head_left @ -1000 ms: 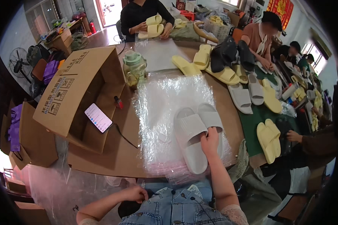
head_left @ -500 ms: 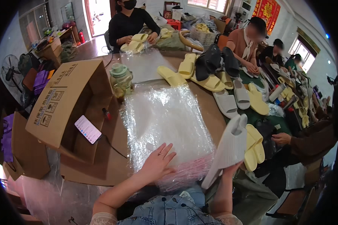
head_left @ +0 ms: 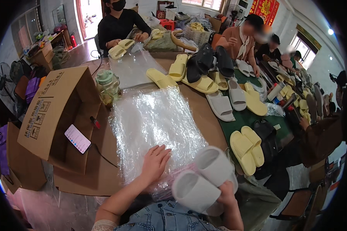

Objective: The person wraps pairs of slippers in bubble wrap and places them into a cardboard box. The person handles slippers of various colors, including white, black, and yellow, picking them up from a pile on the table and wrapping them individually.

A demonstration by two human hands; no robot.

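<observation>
A stack of clear plastic bags lies flat on the brown cardboard in front of me, pinkish at its near edge. My left hand rests on the near part of this stack, palm down, fingers stretched out. Just right of it, my right hand grips a pair of pale grey slippers by one side. Their foot openings are turned up toward me, and they hang over the stack's near right corner. Part of my right fingers is hidden behind the slippers.
An open cardboard box with a phone stands left, near a glass jar. Yellow slippers and black slippers lie right and beyond. Across the table, a person holds yellow slippers; others work at right.
My right hand has turned the pale grey slippers from upright on edge to openings facing up, bringing them left over the bags. My left hand stays on the stack. The view has shifted slightly right.
</observation>
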